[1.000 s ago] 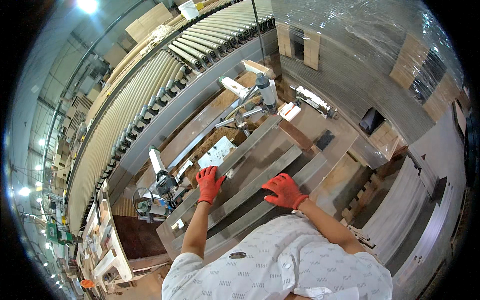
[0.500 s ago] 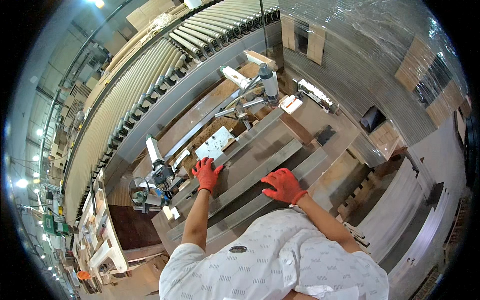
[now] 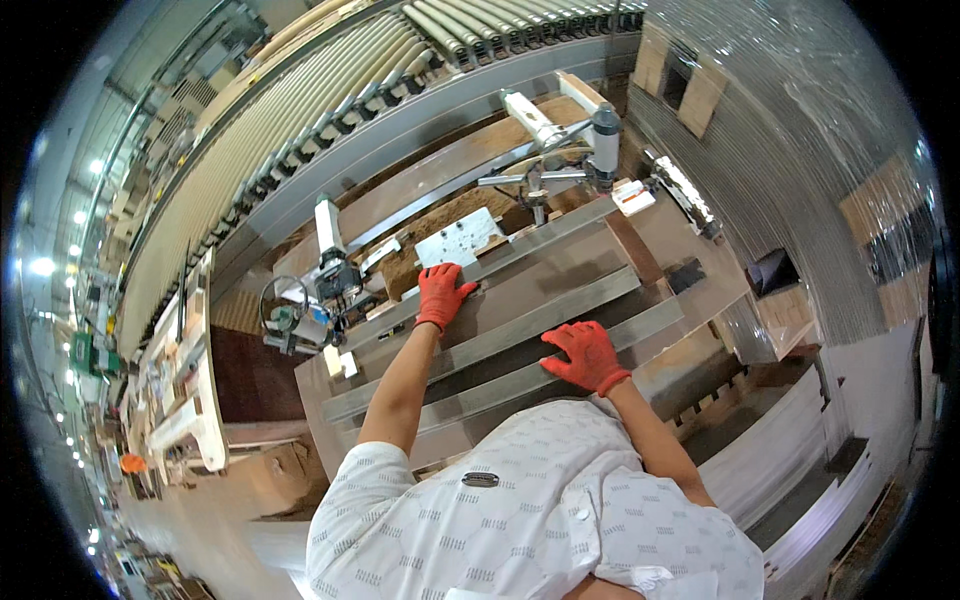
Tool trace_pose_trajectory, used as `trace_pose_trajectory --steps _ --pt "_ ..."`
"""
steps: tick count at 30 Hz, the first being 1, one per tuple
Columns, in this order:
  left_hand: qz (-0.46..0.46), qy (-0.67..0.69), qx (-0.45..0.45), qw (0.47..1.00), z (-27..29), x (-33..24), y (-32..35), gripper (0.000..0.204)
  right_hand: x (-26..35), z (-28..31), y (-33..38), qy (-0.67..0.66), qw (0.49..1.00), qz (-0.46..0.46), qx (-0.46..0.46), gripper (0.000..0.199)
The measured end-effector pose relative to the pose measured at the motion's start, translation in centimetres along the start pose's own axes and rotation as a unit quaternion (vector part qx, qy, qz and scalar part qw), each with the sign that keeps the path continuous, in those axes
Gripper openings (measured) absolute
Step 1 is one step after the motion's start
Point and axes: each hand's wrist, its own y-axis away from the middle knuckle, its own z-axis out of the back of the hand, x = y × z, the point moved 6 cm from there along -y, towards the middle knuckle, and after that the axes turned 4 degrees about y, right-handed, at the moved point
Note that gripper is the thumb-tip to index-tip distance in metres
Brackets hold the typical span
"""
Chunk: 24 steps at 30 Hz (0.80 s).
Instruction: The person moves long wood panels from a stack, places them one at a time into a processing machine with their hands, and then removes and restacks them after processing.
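Observation:
Both my hands wear red gloves over a workbench with long grey metal rails. My left hand (image 3: 442,295) lies on the far rail (image 3: 540,238), fingers slightly spread, just below a pale metal plate (image 3: 460,240) with holes. Nearer my body, my right hand (image 3: 583,356) is palm down at the near rail (image 3: 490,392), its fingers bent and thumb apart. Nothing shows in either hand. Between the hands runs the middle rail (image 3: 500,338). A dark gap lies between the middle and near rails.
Beyond the rails stand a grey cylinder unit (image 3: 605,140) on metal rods and, at left, a white-and-black motor unit (image 3: 330,245). A roller conveyor (image 3: 300,125) curves behind. Film-wrapped stacked sheets (image 3: 780,150) rise at right. A brown strip (image 3: 635,250) crosses the bench.
The whole view has shifted, so the bench sits lower and further right in the picture. Both hands keep much the same places over the rails.

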Motion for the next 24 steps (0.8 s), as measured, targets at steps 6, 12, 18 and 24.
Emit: trace_pose_trajectory --steps 6,12,18,24 --pt "0.066 -0.073 0.099 0.99 -0.8 -2.0 -1.1 0.068 2.6 -1.1 -1.1 0.031 0.987 0.079 0.137 0.07" --pt "0.102 -0.027 0.093 0.99 -1.4 -1.9 -1.4 0.071 2.4 -2.4 -0.9 0.107 0.976 0.08 0.174 0.065" --pt "0.122 -0.026 0.111 0.986 -1.6 -1.3 -0.8 0.076 2.8 -2.8 -0.9 0.105 0.977 0.069 0.172 0.057" --pt "0.12 -0.015 0.124 0.985 -1.5 -1.7 -0.8 0.076 2.4 -2.6 -0.7 0.098 0.979 0.071 0.165 0.057"
